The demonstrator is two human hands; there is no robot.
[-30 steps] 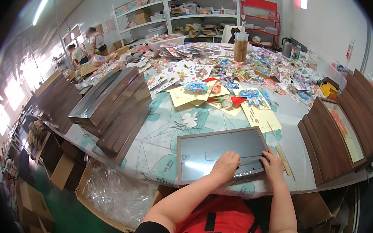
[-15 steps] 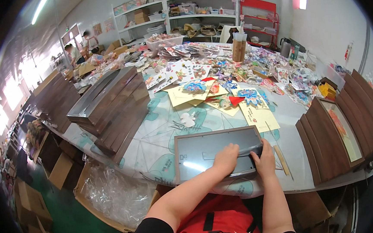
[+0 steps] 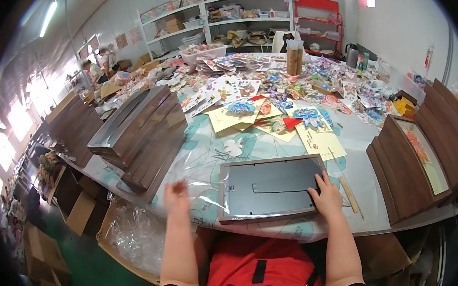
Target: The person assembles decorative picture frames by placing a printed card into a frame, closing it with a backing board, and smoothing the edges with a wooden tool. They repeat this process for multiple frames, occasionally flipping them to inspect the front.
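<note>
A brown picture frame (image 3: 272,186) lies back up on the table in front of me, its dark backing board showing a cut-out stand flap. My right hand (image 3: 326,195) holds the frame's right edge, thumb on the backing. Off the frame's left side, my left hand (image 3: 176,198) is raised and blurred, its fingers drawn together. Glossy streaks of clear plastic film (image 3: 204,200) show between that hand and the frame; its outline is hard to make out. Right of the frame lie a thin metal rod (image 3: 354,202) and a flat wooden strip (image 3: 349,194).
Stacked brown frames (image 3: 138,133) stand at left, more frames (image 3: 401,176) lean at right. Beyond lie yellow cards (image 3: 321,139) and heaps of colourful cut-outs (image 3: 310,87). A carton of clear plastic wrap (image 3: 135,240) sits below the table's left edge. Two people are far left.
My left hand has swung from the frame's right half out past its left side. The glare on the backing board is gone. My right hand stays at the right edge.
</note>
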